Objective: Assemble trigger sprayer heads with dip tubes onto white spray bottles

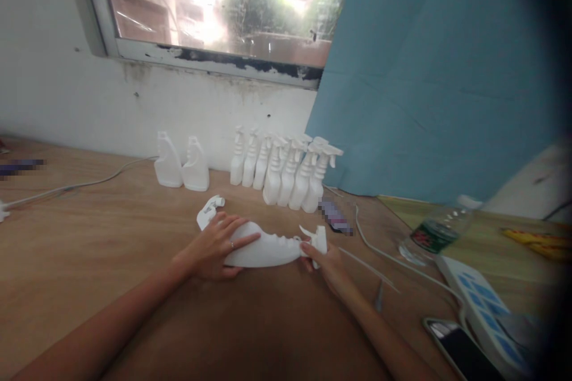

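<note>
1. The white bottle [272, 251] is at the lower centre of the frame, lying on its side between the two hands.
2. Its long axis runs left to right across the frame, close to level: the broad base end points left, and the narrow neck points right.
3. At the neck end is a white spray head [320, 239], its body standing roughly up and down in the frame, with a thin lever jutting toward the upper left. Whether it is fully seated on the neck, I cannot tell.
4. The bottle looks smooth, plain and opaque, rounded at the body and tapering through shallow ridges toward the neck; no label shows on the visible side.
5. The left hand [222, 248] grips the bottle near its base, fingers spread over the upper side and thumb along the lower edge; a ring shows on one finger.
6. The right hand [325, 260] is closed around the spray head, its thumb close to the neck.
7. Just above the left hand, a second spray head [208, 212] is partly hidden behind the fingers.
8. Farther back on the wooden worktop [111, 232], a cluster of white spray bottles [273, 184] stands upright at the frame's centre, with two headless bottles [196, 177] to its left.
</note>
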Tool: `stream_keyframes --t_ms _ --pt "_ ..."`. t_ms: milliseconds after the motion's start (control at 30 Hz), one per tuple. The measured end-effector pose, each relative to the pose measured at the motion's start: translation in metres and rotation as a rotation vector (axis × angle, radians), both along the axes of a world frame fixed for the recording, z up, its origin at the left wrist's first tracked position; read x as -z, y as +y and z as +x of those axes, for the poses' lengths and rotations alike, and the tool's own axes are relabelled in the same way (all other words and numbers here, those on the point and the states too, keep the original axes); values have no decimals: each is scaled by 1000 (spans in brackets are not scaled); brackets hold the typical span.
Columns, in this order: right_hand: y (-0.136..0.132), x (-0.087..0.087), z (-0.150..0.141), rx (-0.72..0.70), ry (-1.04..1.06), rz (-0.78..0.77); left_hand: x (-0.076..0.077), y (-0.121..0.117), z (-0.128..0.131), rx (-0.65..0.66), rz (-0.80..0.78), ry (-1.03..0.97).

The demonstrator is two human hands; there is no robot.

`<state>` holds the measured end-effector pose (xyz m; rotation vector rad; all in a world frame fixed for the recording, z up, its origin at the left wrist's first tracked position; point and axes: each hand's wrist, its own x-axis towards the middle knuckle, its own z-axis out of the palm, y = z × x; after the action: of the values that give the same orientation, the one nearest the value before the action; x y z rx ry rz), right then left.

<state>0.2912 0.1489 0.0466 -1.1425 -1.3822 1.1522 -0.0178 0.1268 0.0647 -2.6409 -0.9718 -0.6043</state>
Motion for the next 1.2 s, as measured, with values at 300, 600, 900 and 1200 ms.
stream_keyframes --t_ms 300,600,900,1200 --pt "-20 12 -25 -157 -61 -51 -21 -34 97 -89 -149 13" --pt "-24 10 -29 -131 -134 -9 -5 -25 96 -95 -115 38" --pt "-11 -7 5 101 0 259 -51 -31 51 -146 -257 -138" --pt "8 -12 13 51 -106 424 7 35 25 -259 -232 -796"
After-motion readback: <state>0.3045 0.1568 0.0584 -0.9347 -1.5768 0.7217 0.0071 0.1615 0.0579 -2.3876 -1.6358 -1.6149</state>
